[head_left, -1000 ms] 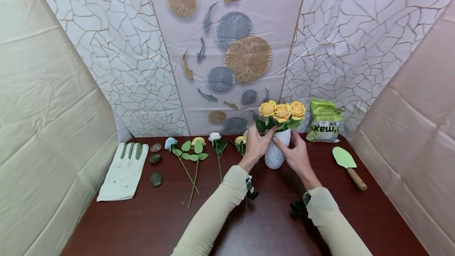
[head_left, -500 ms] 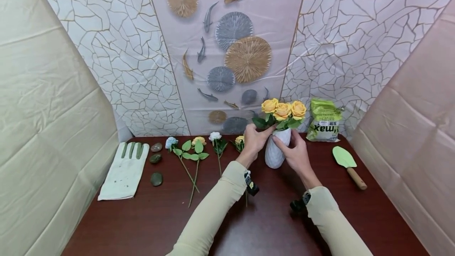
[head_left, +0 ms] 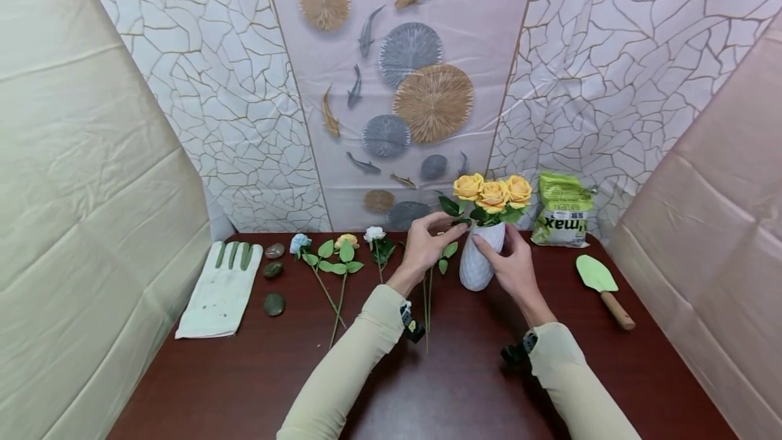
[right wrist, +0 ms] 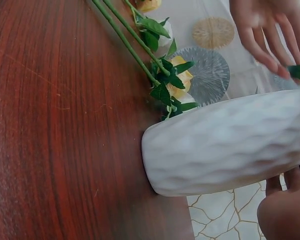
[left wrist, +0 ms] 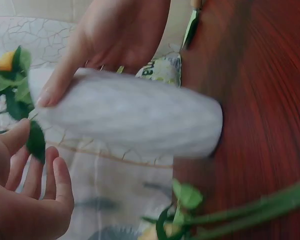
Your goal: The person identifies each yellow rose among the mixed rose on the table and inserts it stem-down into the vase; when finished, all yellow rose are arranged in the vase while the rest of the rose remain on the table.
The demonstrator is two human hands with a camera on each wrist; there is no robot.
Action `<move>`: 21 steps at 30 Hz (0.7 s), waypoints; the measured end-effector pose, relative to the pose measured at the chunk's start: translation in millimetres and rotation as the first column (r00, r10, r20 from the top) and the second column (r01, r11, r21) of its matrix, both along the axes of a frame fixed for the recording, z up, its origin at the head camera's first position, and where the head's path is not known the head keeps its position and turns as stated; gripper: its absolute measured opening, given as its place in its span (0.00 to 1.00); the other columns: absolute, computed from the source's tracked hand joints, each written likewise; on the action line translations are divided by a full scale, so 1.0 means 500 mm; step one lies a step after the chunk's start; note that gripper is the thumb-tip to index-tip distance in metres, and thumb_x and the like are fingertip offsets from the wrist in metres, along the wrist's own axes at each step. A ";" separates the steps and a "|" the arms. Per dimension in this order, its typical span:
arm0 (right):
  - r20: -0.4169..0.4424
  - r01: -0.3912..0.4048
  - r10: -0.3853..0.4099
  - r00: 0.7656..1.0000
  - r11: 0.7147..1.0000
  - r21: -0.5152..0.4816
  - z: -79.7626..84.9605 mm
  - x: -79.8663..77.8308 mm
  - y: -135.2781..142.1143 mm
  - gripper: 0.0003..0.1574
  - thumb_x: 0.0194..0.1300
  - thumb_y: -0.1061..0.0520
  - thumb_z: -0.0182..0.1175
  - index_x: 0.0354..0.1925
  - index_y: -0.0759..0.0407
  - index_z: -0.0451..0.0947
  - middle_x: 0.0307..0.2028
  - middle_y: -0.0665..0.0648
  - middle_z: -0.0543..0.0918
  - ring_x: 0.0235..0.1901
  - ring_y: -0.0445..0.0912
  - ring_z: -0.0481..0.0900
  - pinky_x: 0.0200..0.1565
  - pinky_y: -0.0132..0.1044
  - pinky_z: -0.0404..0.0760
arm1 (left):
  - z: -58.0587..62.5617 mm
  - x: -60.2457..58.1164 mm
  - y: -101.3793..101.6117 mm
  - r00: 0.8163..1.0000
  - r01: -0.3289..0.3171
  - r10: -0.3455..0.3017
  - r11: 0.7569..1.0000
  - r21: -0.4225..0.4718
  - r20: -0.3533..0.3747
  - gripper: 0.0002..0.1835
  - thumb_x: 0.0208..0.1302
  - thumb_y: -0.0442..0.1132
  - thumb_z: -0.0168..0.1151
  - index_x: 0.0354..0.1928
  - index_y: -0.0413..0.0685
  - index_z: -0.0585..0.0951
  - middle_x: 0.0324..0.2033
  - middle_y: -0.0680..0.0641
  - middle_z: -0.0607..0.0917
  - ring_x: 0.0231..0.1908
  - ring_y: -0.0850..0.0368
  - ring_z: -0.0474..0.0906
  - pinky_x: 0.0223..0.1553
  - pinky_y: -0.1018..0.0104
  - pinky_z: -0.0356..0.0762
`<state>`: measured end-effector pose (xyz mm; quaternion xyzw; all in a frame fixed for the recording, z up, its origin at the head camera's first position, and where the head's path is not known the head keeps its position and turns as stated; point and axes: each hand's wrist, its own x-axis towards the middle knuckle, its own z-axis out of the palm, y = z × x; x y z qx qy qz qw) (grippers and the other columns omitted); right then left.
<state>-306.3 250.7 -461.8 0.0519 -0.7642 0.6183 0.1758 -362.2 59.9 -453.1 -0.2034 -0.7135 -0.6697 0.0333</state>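
Note:
A white textured vase (head_left: 479,265) stands on the dark wood table, with yellow roses (head_left: 493,197) and green leaves rising from its mouth. My right hand (head_left: 516,265) grips the vase near its top, thumb on the near side and fingers behind. Left of the mouth is my left hand (head_left: 423,244), fingers loosely spread. In the left wrist view, a dark green leaf (left wrist: 36,142) hangs between that hand's thumb and fingers, the thumb tip right at it. The right wrist view shows the vase's base on the tabletop; its rim runs out of frame there.
Left of the vase lie flower stems (head_left: 427,311), a white flower (head_left: 375,234), a yellow flower (head_left: 347,242) and a blue flower (head_left: 299,244). Farther left are stones (head_left: 274,304) and a glove (head_left: 220,297). Right are a green bag (head_left: 561,212) and a trowel (head_left: 595,273).
My left hand has drawn back leftward from the vase's mouth, its fingers spreading apart. The roses shifted slightly. My right hand keeps its hold on the vase.

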 end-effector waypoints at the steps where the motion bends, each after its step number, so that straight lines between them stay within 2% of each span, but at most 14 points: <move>1: 0.002 0.005 -0.005 1.000 1.000 0.003 0.000 -0.001 0.000 0.39 0.65 0.46 0.69 0.70 0.45 0.68 0.62 0.57 0.80 0.55 0.40 0.80 0.48 0.29 0.83 | 0.000 0.002 -0.014 1.000 -0.001 0.001 1.000 -0.003 -0.009 0.15 0.64 0.49 0.71 0.52 0.61 0.86 0.47 0.54 0.89 0.50 0.55 0.84 0.45 0.64 0.84; 5: 0.014 0.012 -0.013 1.000 1.000 0.011 0.001 0.000 -0.001 0.39 0.65 0.46 0.69 0.70 0.47 0.68 0.61 0.57 0.80 0.54 0.40 0.80 0.48 0.28 0.82 | -0.005 0.004 -0.082 0.999 -0.044 0.044 0.999 0.008 -0.008 0.14 0.65 0.46 0.70 0.52 0.59 0.86 0.47 0.51 0.89 0.50 0.52 0.85 0.47 0.63 0.85; 8: 0.018 0.011 -0.012 1.000 1.000 0.014 0.002 0.002 -0.001 0.40 0.65 0.45 0.69 0.71 0.47 0.67 0.61 0.58 0.80 0.55 0.40 0.80 0.49 0.28 0.82 | -0.018 0.003 -0.145 0.990 -0.143 0.143 0.989 -0.031 0.000 0.12 0.64 0.47 0.71 0.49 0.61 0.86 0.45 0.52 0.89 0.47 0.55 0.86 0.47 0.64 0.85; 10: 0.022 0.017 -0.017 1.000 1.000 0.017 0.002 0.004 -0.002 0.40 0.65 0.45 0.69 0.71 0.46 0.67 0.62 0.57 0.79 0.56 0.39 0.79 0.49 0.28 0.82 | -0.029 0.004 -0.191 0.978 -0.208 0.209 0.974 -0.088 -0.002 0.12 0.63 0.48 0.72 0.48 0.61 0.86 0.43 0.53 0.90 0.46 0.57 0.86 0.47 0.63 0.85; 13: 0.020 0.022 -0.022 1.000 1.000 0.011 0.003 0.005 -0.002 0.40 0.65 0.45 0.69 0.71 0.45 0.67 0.62 0.56 0.80 0.55 0.40 0.80 0.49 0.28 0.82 | -0.050 0.007 -0.260 0.955 -0.294 0.297 0.937 -0.189 -0.014 0.12 0.64 0.47 0.71 0.48 0.57 0.87 0.41 0.52 0.90 0.44 0.56 0.86 0.46 0.61 0.86; 17: 0.021 0.012 -0.012 1.000 1.000 0.003 0.003 0.004 -0.004 0.39 0.64 0.45 0.69 0.70 0.45 0.68 0.60 0.56 0.80 0.54 0.40 0.80 0.49 0.29 0.82 | -0.076 0.018 -0.341 0.915 -0.387 0.402 0.857 -0.341 -0.030 0.13 0.64 0.44 0.71 0.48 0.49 0.87 0.39 0.50 0.90 0.42 0.54 0.87 0.45 0.59 0.86; 19: 0.021 0.009 -0.009 1.000 1.000 0.008 0.004 0.004 -0.004 0.39 0.65 0.45 0.69 0.70 0.46 0.68 0.61 0.56 0.80 0.55 0.39 0.80 0.50 0.28 0.82 | -0.085 0.027 -0.371 0.901 -0.403 0.434 0.814 -0.418 -0.024 0.12 0.64 0.43 0.71 0.47 0.48 0.87 0.37 0.49 0.90 0.40 0.54 0.87 0.43 0.59 0.86; 21: 0.018 0.015 -0.015 1.000 1.000 0.004 0.004 0.003 -0.004 0.39 0.64 0.45 0.69 0.70 0.46 0.68 0.61 0.56 0.80 0.55 0.40 0.80 0.49 0.28 0.82 | -0.091 0.036 -0.394 0.899 -0.385 0.439 0.785 -0.486 -0.003 0.10 0.63 0.43 0.71 0.44 0.48 0.87 0.36 0.49 0.89 0.38 0.55 0.87 0.42 0.59 0.86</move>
